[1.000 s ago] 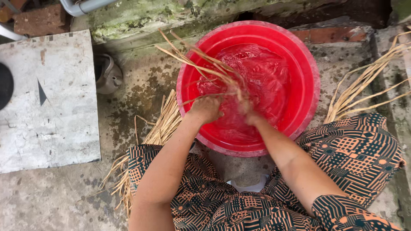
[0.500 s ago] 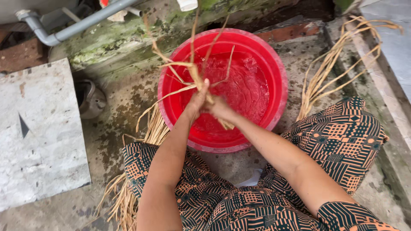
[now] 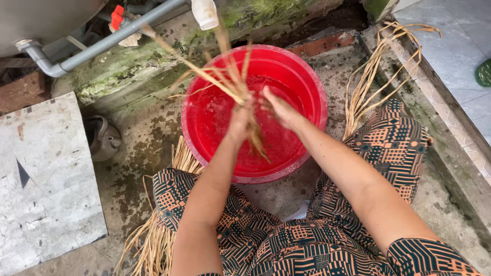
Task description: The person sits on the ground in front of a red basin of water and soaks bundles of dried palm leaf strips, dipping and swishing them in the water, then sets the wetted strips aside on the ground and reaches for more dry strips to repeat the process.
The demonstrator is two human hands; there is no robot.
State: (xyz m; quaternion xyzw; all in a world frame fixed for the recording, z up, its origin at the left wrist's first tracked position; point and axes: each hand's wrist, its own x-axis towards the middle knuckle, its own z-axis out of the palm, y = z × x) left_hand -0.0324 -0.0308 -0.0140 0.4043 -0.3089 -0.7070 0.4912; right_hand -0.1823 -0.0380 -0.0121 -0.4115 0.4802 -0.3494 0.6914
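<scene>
The left hand (image 3: 239,118) was closed around a bunch of straw (image 3: 232,84), held upright over the red basin (image 3: 307,87) of water, its stalks fanning up toward the grey pipe (image 3: 102,43). The right hand (image 3: 279,108) was open, fingers spread, just beside the bunch and holding nothing. More straw lay on the concrete floor (image 3: 148,133) by both patterned knees.
</scene>
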